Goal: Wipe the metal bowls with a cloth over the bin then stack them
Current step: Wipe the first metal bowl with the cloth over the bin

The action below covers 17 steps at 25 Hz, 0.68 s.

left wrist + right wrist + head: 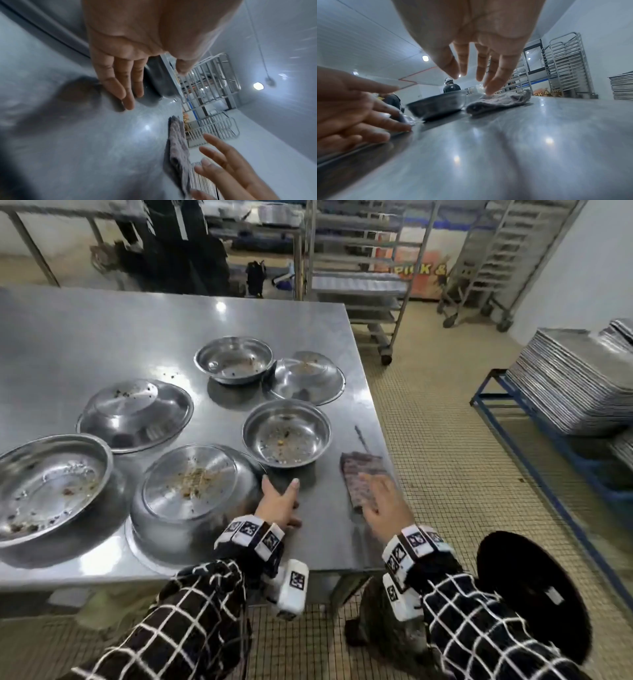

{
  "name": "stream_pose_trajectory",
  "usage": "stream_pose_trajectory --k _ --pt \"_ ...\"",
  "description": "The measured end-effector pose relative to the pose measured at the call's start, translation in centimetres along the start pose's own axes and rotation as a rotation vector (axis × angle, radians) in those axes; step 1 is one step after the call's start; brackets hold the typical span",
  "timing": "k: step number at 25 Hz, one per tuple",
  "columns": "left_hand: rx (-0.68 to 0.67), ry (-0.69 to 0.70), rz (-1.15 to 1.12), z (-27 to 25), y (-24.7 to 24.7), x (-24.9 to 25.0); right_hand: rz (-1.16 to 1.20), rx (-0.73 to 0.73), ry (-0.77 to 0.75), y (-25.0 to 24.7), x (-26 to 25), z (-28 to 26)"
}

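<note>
While both hands' fingers spread wide, bowls (287, 433) dot the steel table (102, 337); racks (363, 268) stand behind.

You get even, cool overhead light: ceiling lamps (425, 58) mirror as small white glare spots on the steel table (102, 337). Soft shadows sit under the bowls (286, 433). The head view bends at its edges, and the far racks (359, 261) look soft. Both wrist views are heavily warped, with the left hand (126, 56) and right hand (476, 44) smeared by blur.
</note>
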<state>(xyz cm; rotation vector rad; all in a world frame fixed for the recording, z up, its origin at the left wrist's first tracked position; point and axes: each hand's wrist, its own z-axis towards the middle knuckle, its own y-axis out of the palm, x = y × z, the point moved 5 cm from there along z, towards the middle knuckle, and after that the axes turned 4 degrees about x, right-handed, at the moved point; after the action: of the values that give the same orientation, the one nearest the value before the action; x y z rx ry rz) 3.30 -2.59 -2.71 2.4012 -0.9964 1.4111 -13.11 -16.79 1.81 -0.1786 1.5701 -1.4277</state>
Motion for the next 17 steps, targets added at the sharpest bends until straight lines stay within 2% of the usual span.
stream_pose_trajectory --k 1,4,6,8,11,14,17 --pt "0.039 -0.03 -0.063 1.0 0.4 0.4 -0.045 -0.011 0.007 0.6 0.9 1.7" --pt "0.116 -0.132 -0.193 2.4 0.4 2.3 -0.213 -0.235 0.123 1.6 2.6 5.2" --pt "0.138 -0.14 -0.201 2.7 0.4 2.9 -0.388 -0.372 0.094 2.8 3.4 6.1" --pt "0.143 -0.16 -0.205 3.0 0.6 3.1 -0.49 -0.449 0.05 3.1 3.8 6.6" --pt "0.169 -0.153 -0.206 3.1 1.0 3.5 -0.424 -0.407 0.023 2.5 3.4 6.8" --pt "0.192 -0.058 -0.187 1.9 2.0 3.8 -0.307 -0.375 0.005 0.7 4.0 5.6" --pt "0.105 0.048 -0.125 -0.3 4.4 4.3 -0.129 -0.299 0.116 -2.3 6.5 3.1"
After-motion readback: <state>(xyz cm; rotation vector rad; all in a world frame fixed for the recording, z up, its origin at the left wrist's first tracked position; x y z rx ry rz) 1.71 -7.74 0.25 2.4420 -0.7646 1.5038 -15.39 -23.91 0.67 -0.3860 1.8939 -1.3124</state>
